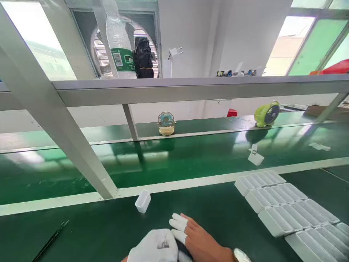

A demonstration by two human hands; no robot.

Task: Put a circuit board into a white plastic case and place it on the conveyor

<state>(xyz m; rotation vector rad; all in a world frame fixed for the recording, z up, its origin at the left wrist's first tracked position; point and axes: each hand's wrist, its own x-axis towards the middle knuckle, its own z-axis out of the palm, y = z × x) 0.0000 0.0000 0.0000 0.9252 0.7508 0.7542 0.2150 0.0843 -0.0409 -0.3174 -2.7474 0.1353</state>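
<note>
- While the left hand (154,247), in a white glove, and the right hand (201,238), with white finger covers (178,222), sit close together over the green table (95,233), I cannot tell how open they are or what they hold.
- One small white box (143,201) lies near them.
- Rows of white boxes (293,207) sit on the right.

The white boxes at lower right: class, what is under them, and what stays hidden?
The dark green tabletop shows around the white boxes, so they appear to rest on it. The surface directly beneath is covered.
</note>
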